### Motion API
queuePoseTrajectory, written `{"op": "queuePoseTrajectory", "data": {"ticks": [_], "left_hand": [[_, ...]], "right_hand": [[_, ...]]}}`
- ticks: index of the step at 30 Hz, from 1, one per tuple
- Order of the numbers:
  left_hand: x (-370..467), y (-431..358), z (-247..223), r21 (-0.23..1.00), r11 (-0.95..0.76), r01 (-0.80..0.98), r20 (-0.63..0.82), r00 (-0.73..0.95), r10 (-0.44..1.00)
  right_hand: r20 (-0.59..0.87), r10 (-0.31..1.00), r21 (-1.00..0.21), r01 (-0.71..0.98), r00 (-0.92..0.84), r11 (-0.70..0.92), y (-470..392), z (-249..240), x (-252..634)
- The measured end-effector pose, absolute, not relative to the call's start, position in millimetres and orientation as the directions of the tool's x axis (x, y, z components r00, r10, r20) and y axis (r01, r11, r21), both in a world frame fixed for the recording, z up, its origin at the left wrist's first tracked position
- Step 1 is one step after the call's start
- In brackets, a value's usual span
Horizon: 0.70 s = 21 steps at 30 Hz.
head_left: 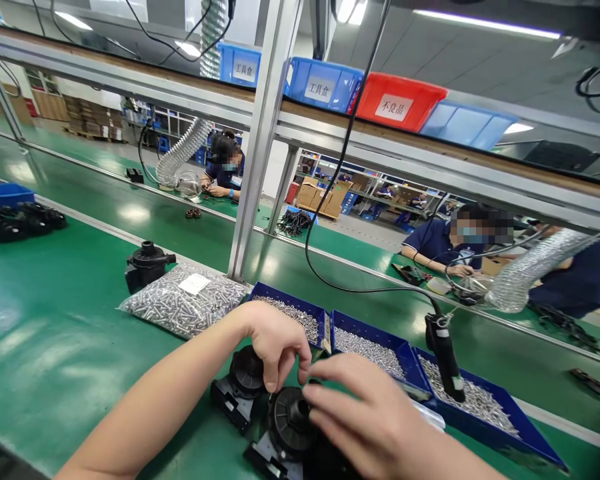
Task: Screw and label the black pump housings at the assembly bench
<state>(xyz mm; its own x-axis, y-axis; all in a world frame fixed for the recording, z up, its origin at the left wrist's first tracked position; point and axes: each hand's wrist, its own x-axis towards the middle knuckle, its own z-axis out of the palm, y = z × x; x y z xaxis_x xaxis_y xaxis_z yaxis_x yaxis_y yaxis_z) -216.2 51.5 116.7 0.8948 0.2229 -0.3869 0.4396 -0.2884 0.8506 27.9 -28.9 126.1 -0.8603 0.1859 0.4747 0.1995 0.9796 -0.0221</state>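
Over the front black pump-like part on the green bench, my left hand has its thumb and fingers pinched around a tiny screw-like piece near the part's top edge. My right hand rests against the right side of the same part, its fingers bent and spread around the central stub; what lies under its palm is hidden. A second black part sits just behind and to the left, below my left wrist. Blue trays of small screws stand beyond both hands.
A clear bag of screws lies left, with another black part behind it. A black power screwdriver hangs over the right tray. A metal post rises from the bench. People work across the line; bins stand on the shelf.
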Motion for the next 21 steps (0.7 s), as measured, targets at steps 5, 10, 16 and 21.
{"op": "queuePoseTrajectory", "data": {"ticks": [5, 10, 16, 21], "left_hand": [[-217, 34, 128, 0.721, -0.423, 0.549, -0.425, 0.832, 0.356], [-212, 24, 133, 0.624, -0.439, 0.647, -0.472, 0.759, 0.447], [-204, 21, 137, 0.499, -0.489, 0.715, -0.508, 0.699, 0.503], [-220, 22, 144, 0.54, -0.44, 0.718, -0.319, 0.658, 0.683]], "right_hand": [[0.38, 0.54, -0.214, 0.496, -0.751, 0.841, 45, 135, 29], [0.062, 0.688, -0.069, 0.685, -0.723, 0.726, 94, 120, 2], [-0.119, 0.652, -0.027, 0.659, -0.749, 0.752, 108, 94, -32], [-0.252, 0.612, -0.086, 0.648, -0.749, 0.757, 124, 81, -43]]}}
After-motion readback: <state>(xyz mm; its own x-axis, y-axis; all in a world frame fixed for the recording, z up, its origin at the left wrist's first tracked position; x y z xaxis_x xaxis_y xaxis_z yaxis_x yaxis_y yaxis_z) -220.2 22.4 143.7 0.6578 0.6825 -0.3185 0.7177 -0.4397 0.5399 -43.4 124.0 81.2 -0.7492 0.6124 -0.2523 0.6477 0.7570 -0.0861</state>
